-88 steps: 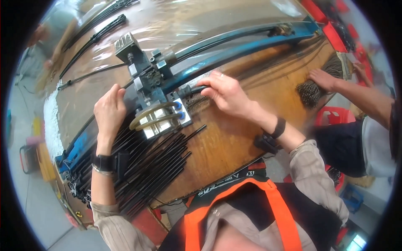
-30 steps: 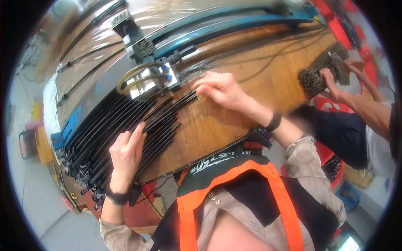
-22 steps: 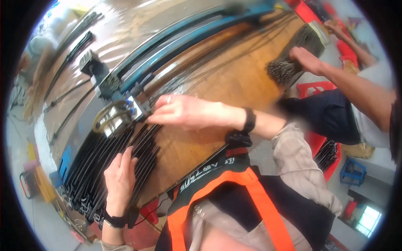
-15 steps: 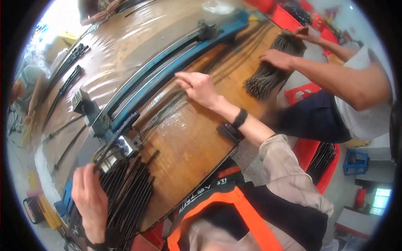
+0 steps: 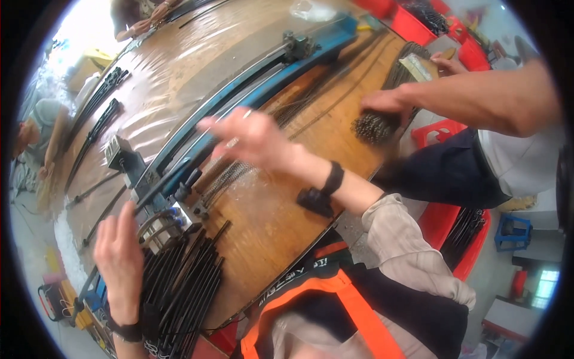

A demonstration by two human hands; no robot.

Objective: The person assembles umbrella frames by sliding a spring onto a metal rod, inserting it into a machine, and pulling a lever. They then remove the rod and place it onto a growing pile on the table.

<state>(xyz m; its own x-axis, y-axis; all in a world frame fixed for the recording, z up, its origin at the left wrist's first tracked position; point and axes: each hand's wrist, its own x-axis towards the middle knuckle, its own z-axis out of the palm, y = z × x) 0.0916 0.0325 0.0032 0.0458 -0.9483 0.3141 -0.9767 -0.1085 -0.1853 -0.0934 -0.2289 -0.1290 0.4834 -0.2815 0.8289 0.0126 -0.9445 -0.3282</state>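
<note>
My left hand (image 5: 119,248) is at the lower left, closed around a long black rod (image 5: 156,186) that passes behind the fingers toward the blue rail fixture (image 5: 263,90). Beside it are a metal clamp block (image 5: 188,215) and a bundle of black rods (image 5: 194,281). My right hand (image 5: 257,140), blurred by motion and wearing a ring, hovers over the middle of the rail. Its index finger and thumb look apart, and I see nothing between them. Below it, several thin twisted metal rods (image 5: 230,179) lie along the rail.
At right, a co-worker's hand (image 5: 385,102) presses on a bundle of thin rods (image 5: 373,124). Red bins (image 5: 472,254) stand beside the wooden table (image 5: 263,239). Black rod bundles (image 5: 98,128) lie on the far left, with other people beyond. A plastic bag (image 5: 312,10) lies at the back.
My right hand has swept left and down along the rail. My left hand has shifted slightly left and up. The co-worker's hand has lowered onto the rod bundle.
</note>
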